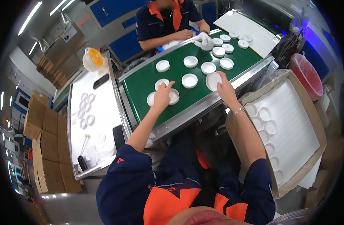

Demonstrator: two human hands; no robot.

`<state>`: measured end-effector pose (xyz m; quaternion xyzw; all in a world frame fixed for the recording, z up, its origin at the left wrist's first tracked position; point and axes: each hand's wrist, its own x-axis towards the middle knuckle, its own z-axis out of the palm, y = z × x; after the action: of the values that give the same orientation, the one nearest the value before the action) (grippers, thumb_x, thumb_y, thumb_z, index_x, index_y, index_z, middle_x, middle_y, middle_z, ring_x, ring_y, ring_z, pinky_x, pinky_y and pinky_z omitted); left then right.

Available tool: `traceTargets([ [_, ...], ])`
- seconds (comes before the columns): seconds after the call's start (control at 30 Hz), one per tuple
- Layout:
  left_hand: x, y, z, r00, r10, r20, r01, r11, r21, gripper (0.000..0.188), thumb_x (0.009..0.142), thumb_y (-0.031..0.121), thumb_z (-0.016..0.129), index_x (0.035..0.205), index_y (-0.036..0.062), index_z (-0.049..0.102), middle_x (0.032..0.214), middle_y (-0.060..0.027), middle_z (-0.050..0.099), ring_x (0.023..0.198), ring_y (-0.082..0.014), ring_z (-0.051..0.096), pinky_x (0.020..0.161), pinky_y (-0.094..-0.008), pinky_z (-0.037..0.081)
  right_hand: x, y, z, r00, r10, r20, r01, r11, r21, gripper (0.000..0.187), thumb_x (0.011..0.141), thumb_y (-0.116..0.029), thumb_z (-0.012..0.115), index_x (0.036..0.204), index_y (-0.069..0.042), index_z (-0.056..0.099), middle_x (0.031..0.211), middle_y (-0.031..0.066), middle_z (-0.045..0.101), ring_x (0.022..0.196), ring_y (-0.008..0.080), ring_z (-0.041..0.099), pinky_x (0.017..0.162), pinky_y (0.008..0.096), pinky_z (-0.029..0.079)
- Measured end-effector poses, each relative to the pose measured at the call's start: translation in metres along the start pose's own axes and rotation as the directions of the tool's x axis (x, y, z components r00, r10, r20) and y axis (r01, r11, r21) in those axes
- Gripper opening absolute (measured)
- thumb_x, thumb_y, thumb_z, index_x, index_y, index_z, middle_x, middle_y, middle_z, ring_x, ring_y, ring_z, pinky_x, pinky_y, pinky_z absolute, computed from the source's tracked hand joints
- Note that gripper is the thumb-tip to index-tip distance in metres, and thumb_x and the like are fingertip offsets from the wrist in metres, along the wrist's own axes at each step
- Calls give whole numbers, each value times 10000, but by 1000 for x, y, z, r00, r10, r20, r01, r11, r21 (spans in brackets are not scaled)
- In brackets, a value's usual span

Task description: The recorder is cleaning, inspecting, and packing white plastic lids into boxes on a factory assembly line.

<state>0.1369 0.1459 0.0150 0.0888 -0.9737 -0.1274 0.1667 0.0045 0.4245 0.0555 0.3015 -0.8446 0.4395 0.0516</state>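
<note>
My right hand (226, 91) grips a shallow round white lid (213, 81) by its right side, tilted up at the near edge of a green conveyor belt (142, 80). Over a cluster of similar white lids, my left hand (163, 98) reaches with fingers apart; its fingertips touch or hover just above the far lid (160, 83). Beside that hand lie another lid (174, 96) to its right and one (151, 99) to its left. Several more lids, such as the one in the middle (189, 80), rest on the belt, hollow side up.
Across the belt a co-worker's gloved hand (204, 41) is among more lids. At right stands an open carton (292, 116) with lids along one side. The white side table (100, 103) at left carries rings, a phone (101, 81) and a tape dispenser (93, 59). Cartons (48, 150) stack beyond.
</note>
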Motion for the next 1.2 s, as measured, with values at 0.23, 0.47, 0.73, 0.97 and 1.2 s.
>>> traceTargets([
  [0.23,10,26,4,980,149,133,-140,988,-71,728,681,-151,500,1325,187,479,1021,-212,525,981,-406,539,834,-476,471,38,43,49,999,-20,43,34,936,-351,378,803,-121,608,1178,-104,561,1047,179,582,996,354,575,791,476,471],
  [0.47,13,17,7,982,152,112,-150,988,-30,515,663,-127,526,1096,153,536,993,-184,519,967,-411,529,759,-495,491,46,57,55,982,-178,70,190,861,-472,677,731,-205,721,1347,-137,450,1362,173,397,1284,342,362,967,505,378],
  [0.73,-24,27,-57,989,-144,-28,82,706,-703,329,810,-88,552,1092,82,560,1005,-82,573,943,-204,574,797,-335,482,83,69,45,968,64,242,116,742,-661,891,736,-625,648,1478,-293,282,1464,331,248,1384,514,150,1066,672,130],
  [0.97,-96,105,-109,999,-13,50,15,-855,-519,422,913,166,590,1287,12,468,1208,-159,575,1104,-291,596,924,-422,529,110,87,39,926,4,378,260,720,-644,857,662,-814,553,1379,-357,449,1194,253,507,1145,476,479,927,601,356],
  [1.2,-120,140,-125,981,-41,189,14,-960,-281,410,926,150,570,1287,-7,455,1215,-177,563,1098,-298,597,927,-428,529,117,107,59,844,-99,528,244,947,-211,409,851,-459,596,1194,-249,521,1025,211,580,976,410,589,833,526,457],
])
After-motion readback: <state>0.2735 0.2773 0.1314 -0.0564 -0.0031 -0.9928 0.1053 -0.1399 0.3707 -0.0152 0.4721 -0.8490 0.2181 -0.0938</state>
